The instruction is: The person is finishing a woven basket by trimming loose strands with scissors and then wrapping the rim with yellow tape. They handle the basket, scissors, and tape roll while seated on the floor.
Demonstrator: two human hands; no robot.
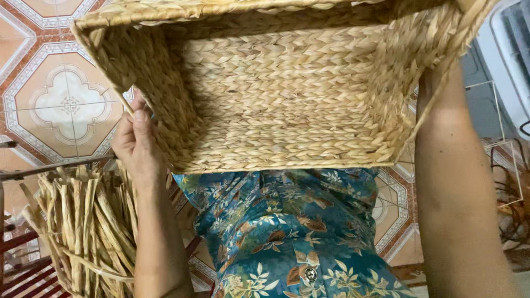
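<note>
A large rectangular basket (276, 94) woven from pale dried straw is held up in front of me, its open inside facing the camera. My left hand (137, 144) grips its left wall near the lower corner, thumb on the inside. My right hand is hidden behind the basket's right wall; only the forearm (458, 193) shows, reaching up to that side. Nothing lies inside the basket. Below it is my lap in blue floral cloth (287, 232).
A bundle of dried straw strands (88, 226) stands at the lower left by a dark metal and red frame (22, 243). The floor has patterned red and cream tiles (61, 99). A white object (508, 49) is at the upper right.
</note>
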